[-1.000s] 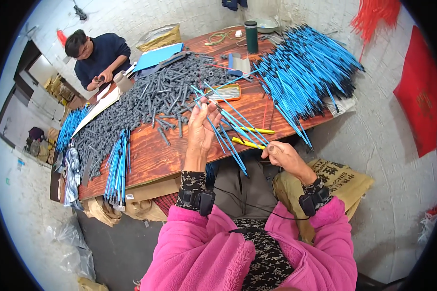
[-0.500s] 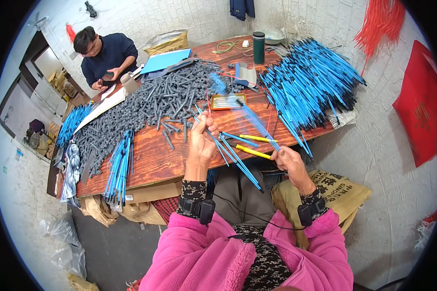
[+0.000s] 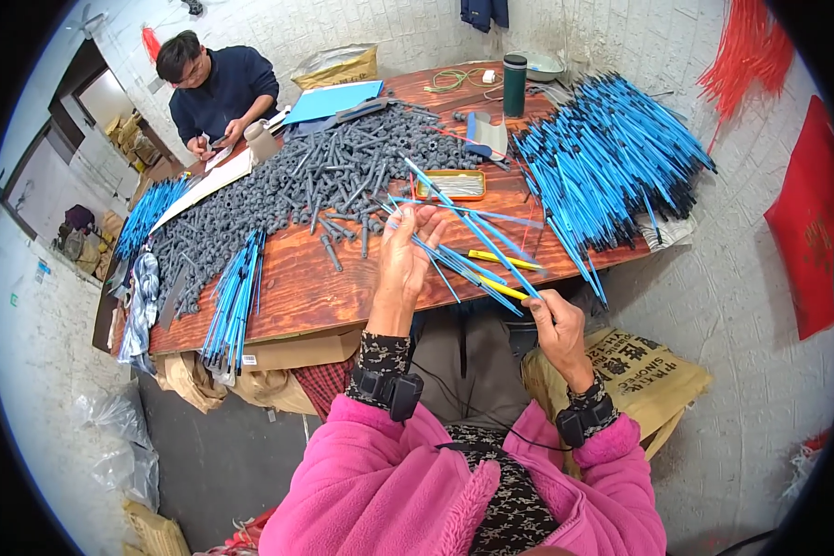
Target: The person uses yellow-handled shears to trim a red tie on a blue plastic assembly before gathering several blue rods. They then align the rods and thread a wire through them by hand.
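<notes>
My right hand (image 3: 560,332) pinches the lower end of a long thin blue rod (image 3: 475,221), which slants up and to the left across the table. In my left hand (image 3: 406,248), with the fingers loosely curled, are several thin blue rods (image 3: 442,257) whose ends fan out toward the right. Another blue rod by its fingertips is smeared by motion. Beneath the rods lie two yellow-handled tools (image 3: 503,260), partly covered. Just beyond my left hand is a small orange-rimmed tray (image 3: 479,193) with thin pale pieces in it.
A heap of grey plastic plugs (image 3: 287,185) covers the table's middle and left. Large blue rod piles (image 3: 612,157) lie at right, with a bundle (image 3: 234,306) at the front left. A dark green bottle (image 3: 514,85) stands behind. A co-worker (image 3: 221,93) sits at the far left.
The rod in my right hand has swung left, its upper end now beyond my left hand. The fingers of my left hand have loosened. The view has shifted slightly.
</notes>
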`<state>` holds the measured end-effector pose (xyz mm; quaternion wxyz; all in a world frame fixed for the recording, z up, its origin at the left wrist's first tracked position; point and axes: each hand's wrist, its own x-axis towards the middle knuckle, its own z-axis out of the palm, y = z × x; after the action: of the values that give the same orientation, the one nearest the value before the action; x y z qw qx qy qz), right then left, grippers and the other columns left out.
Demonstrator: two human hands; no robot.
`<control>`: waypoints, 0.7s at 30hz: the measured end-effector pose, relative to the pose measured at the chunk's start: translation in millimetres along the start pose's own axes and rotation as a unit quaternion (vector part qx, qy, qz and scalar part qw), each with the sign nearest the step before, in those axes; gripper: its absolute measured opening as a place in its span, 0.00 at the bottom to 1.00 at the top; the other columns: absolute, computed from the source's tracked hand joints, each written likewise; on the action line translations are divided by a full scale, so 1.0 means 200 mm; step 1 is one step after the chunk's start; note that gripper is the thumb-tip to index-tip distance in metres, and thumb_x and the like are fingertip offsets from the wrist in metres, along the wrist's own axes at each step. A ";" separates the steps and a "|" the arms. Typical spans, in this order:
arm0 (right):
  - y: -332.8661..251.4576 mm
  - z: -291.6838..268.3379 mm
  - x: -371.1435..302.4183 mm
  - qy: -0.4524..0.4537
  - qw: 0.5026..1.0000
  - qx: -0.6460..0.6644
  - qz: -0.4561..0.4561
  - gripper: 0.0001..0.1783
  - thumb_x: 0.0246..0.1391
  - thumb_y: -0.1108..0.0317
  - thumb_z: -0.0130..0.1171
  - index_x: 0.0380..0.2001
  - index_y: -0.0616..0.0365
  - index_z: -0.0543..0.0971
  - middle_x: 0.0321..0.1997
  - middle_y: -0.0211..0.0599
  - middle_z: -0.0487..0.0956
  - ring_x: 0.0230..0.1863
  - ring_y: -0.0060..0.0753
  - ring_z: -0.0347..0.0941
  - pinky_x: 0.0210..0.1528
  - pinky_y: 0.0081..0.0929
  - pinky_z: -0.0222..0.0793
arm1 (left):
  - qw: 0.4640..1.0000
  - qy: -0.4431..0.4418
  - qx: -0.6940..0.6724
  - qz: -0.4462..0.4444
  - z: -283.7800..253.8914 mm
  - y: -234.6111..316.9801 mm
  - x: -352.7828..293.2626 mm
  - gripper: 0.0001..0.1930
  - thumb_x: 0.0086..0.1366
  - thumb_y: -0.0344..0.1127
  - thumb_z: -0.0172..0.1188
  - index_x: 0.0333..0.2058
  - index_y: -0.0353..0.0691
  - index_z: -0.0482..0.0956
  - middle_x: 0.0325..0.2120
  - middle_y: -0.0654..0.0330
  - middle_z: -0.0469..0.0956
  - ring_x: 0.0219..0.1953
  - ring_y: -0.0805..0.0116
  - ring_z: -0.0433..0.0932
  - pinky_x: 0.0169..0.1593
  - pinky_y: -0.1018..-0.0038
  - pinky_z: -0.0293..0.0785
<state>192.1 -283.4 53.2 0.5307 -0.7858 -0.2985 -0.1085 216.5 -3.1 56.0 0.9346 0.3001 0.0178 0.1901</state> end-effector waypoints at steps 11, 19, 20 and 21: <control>0.03 0.07 -0.01 0.012 1.000 -0.026 0.009 0.09 0.63 0.69 0.56 0.36 0.64 0.80 0.27 0.41 0.78 0.24 0.31 0.73 0.28 0.28 0.66 | 1.000 0.001 -0.010 -0.007 0.03 0.01 -0.03 0.12 0.71 0.35 0.58 0.50 0.40 0.71 0.46 0.52 0.79 0.52 0.57 0.79 0.58 0.59 0.78; 0.06 0.11 -0.02 0.059 0.989 -0.120 -0.065 0.07 0.62 0.70 0.58 0.37 0.63 0.80 0.29 0.45 0.79 0.26 0.46 0.75 0.29 0.32 0.68 | 0.998 0.041 -0.036 -0.023 0.03 -0.01 -0.03 0.13 0.69 0.34 0.61 0.49 0.40 0.72 0.44 0.56 0.79 0.49 0.63 0.80 0.56 0.61 0.79; 0.05 0.11 -0.02 0.051 0.988 -0.133 -0.068 0.07 0.62 0.70 0.58 0.37 0.63 0.79 0.29 0.45 0.79 0.27 0.48 0.75 0.29 0.33 0.68 | 0.999 0.038 -0.034 -0.018 0.02 -0.02 -0.02 0.12 0.69 0.34 0.61 0.49 0.41 0.73 0.43 0.57 0.79 0.47 0.64 0.80 0.55 0.63 0.79; 0.03 0.10 -0.02 0.042 0.986 -0.145 -0.071 0.07 0.62 0.69 0.58 0.37 0.63 0.79 0.30 0.46 0.79 0.28 0.50 0.75 0.30 0.34 0.69 | 0.999 0.035 -0.032 -0.013 0.00 -0.02 -0.01 0.12 0.69 0.34 0.62 0.48 0.41 0.73 0.41 0.58 0.80 0.46 0.66 0.80 0.54 0.64 0.80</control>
<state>189.4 -267.7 38.1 0.4144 -0.8258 -0.3123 -0.2211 215.5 -8.1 53.5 0.9451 0.2626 0.0482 0.1885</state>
